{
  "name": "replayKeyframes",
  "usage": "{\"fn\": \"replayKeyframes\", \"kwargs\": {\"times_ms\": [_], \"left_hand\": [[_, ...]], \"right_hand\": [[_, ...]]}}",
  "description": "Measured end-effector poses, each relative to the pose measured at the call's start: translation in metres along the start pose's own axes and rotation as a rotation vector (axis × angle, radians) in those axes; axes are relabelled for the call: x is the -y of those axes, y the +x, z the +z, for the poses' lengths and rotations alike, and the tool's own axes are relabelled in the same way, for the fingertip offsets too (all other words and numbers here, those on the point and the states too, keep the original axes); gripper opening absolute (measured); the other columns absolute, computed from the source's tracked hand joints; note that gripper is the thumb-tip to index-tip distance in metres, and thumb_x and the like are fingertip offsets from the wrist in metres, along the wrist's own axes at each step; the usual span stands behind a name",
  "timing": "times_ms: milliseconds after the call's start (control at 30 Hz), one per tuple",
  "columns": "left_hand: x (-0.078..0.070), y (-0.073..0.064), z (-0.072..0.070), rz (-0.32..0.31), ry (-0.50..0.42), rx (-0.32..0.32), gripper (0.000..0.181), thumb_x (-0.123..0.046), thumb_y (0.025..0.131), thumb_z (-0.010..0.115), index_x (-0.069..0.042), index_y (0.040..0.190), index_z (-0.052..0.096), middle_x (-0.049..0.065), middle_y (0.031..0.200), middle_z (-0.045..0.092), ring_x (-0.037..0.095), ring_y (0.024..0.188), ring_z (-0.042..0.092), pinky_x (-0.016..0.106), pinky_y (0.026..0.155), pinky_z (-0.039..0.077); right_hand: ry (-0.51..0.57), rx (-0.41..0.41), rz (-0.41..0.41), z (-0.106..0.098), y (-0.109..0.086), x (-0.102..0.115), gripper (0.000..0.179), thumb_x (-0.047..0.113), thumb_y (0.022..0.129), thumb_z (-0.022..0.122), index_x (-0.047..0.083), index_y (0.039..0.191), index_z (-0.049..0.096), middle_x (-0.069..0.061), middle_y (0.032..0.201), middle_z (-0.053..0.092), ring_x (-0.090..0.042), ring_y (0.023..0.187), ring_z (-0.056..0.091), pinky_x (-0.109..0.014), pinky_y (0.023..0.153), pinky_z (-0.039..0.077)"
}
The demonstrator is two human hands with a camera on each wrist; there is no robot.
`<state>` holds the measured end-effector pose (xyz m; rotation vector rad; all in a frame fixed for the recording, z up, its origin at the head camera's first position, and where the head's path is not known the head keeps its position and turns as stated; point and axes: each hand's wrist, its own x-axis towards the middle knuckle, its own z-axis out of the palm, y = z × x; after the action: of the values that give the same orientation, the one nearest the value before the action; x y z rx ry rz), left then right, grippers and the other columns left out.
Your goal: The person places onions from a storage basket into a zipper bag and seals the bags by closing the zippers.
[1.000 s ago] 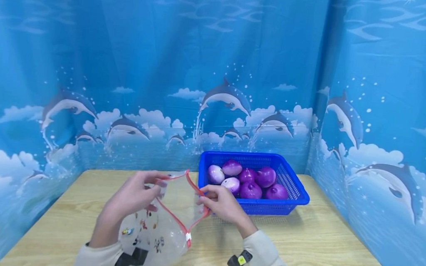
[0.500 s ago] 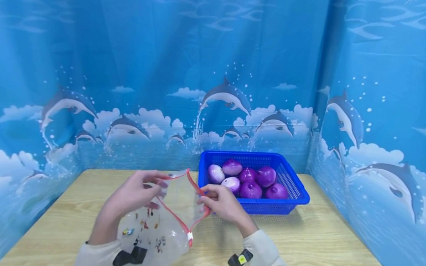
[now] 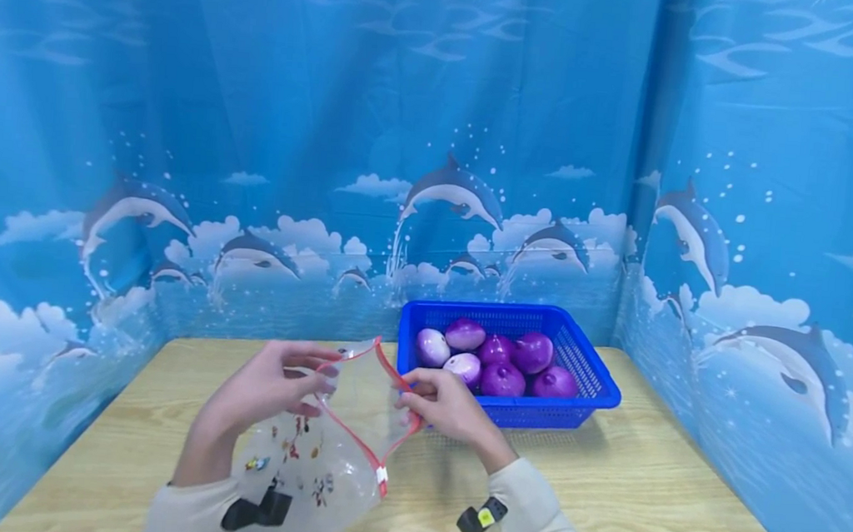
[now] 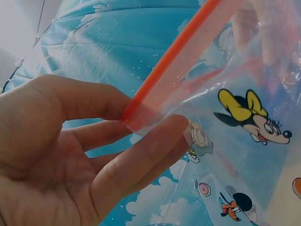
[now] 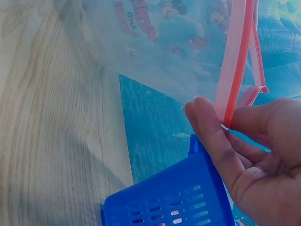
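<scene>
Clear bag (image 3: 305, 469) aslant, mouth (image 3: 353, 438) upward

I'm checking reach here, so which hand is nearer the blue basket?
Right. The right hand, pinching the bag, is just in front of the near left corner of the blue basket; the left hand is farther left, at the bag's opposite side.

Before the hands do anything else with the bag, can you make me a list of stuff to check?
1. Left hand pinching the bag by its red edge: ok.
2. Right hand pinching the edge across from it: ok.
3. Bag's mouth spread open: ok.
4. Onions in the basket: ok.
5. A hand free to grab an onion: not ok, both hold the bag.
6. Bag without holes: cannot tell.
</scene>
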<state>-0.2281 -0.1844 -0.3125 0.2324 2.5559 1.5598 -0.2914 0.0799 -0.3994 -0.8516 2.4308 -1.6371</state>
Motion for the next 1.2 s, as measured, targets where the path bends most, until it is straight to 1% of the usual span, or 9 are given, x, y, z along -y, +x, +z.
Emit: {"fn": "replayKeyframes", "kwargs": {"times_ms": [167,333,467,633,767,867,967,1067,1200], "left_hand": [[0.000,0.002,0.001,-0.015,-0.007,-0.007,0.043,-0.011,0.099,0.065,-0.008,0.141,0.061,0.021,0.138,0.064,0.024,0.108,0.072,0.039,0.079,0.068],[-0.001,0.003,0.000,-0.019,-0.011,-0.015,0.042,-0.011,0.100,0.064,-0.008,0.141,0.060,0.020,0.138,0.065,0.023,0.106,0.072,0.038,0.079,0.068],[-0.001,0.003,-0.001,-0.030,-0.004,-0.030,0.042,-0.010,0.101,0.062,-0.009,0.142,0.060,0.020,0.138,0.065,0.023,0.106,0.072,0.038,0.079,0.068],[0.000,0.003,-0.001,-0.034,-0.013,-0.043,0.042,-0.009,0.101,0.062,-0.008,0.143,0.059,0.020,0.137,0.065,0.024,0.108,0.070,0.038,0.080,0.068],[0.000,0.004,0.000,-0.033,-0.013,-0.053,0.042,-0.009,0.101,0.062,-0.008,0.142,0.060,0.020,0.136,0.066,0.024,0.106,0.070,0.037,0.079,0.068],[0.001,0.005,0.001,-0.033,-0.013,-0.061,0.041,-0.009,0.101,0.062,-0.007,0.142,0.060,0.020,0.136,0.066,0.023,0.106,0.070,0.037,0.079,0.068],[0.001,0.006,0.001,-0.030,-0.019,-0.063,0.040,-0.009,0.101,0.061,-0.007,0.141,0.060,0.020,0.136,0.065,0.024,0.107,0.070,0.037,0.079,0.068],[0.001,0.007,0.002,-0.031,-0.022,-0.064,0.040,-0.008,0.101,0.061,-0.007,0.141,0.060,0.020,0.135,0.065,0.024,0.107,0.070,0.037,0.080,0.068],[0.002,0.008,0.002,-0.034,-0.022,-0.065,0.040,-0.008,0.101,0.060,-0.006,0.141,0.061,0.020,0.134,0.066,0.024,0.107,0.070,0.037,0.079,0.068]], "right_hand": [[-0.015,0.008,0.007,-0.001,-0.001,0.002,0.024,0.004,0.097,0.065,-0.006,0.118,0.068,-0.026,0.093,0.077,-0.007,0.068,0.070,-0.024,0.060,0.063],[-0.070,0.020,0.009,-0.008,-0.002,0.008,0.027,0.008,0.096,0.068,-0.004,0.121,0.068,-0.026,0.096,0.076,-0.014,0.072,0.073,-0.026,0.059,0.064],[-0.086,0.048,0.013,-0.018,-0.001,0.016,0.026,0.009,0.098,0.067,-0.002,0.121,0.069,-0.024,0.098,0.077,-0.024,0.072,0.076,-0.035,0.062,0.067],[-0.140,0.051,0.036,-0.043,0.002,0.030,0.026,0.011,0.099,0.067,-0.001,0.122,0.069,-0.022,0.101,0.077,-0.034,0.079,0.078,-0.044,0.068,0.068],[-0.216,0.019,0.073,-0.068,0.007,0.036,0.026,0.014,0.100,0.067,0.002,0.122,0.070,-0.020,0.106,0.077,-0.028,0.080,0.078,-0.042,0.069,0.068],[-0.283,0.005,0.105,-0.087,0.012,0.037,0.023,0.012,0.100,0.067,0.003,0.121,0.071,-0.017,0.106,0.078,-0.024,0.080,0.077,-0.039,0.069,0.068],[-0.362,0.015,0.139,-0.104,0.017,0.036,0.023,0.008,0.099,0.066,0.003,0.120,0.071,-0.018,0.108,0.077,-0.026,0.083,0.076,-0.038,0.070,0.068],[-0.433,0.049,0.181,-0.119,0.021,0.034,0.025,0.007,0.099,0.065,0.001,0.123,0.070,-0.019,0.109,0.077,-0.029,0.086,0.076,-0.037,0.069,0.068],[-0.487,0.101,0.238,-0.136,0.026,0.035,0.028,0.008,0.099,0.066,0.000,0.126,0.069,-0.024,0.115,0.074,-0.034,0.090,0.077,-0.037,0.073,0.068]]}}
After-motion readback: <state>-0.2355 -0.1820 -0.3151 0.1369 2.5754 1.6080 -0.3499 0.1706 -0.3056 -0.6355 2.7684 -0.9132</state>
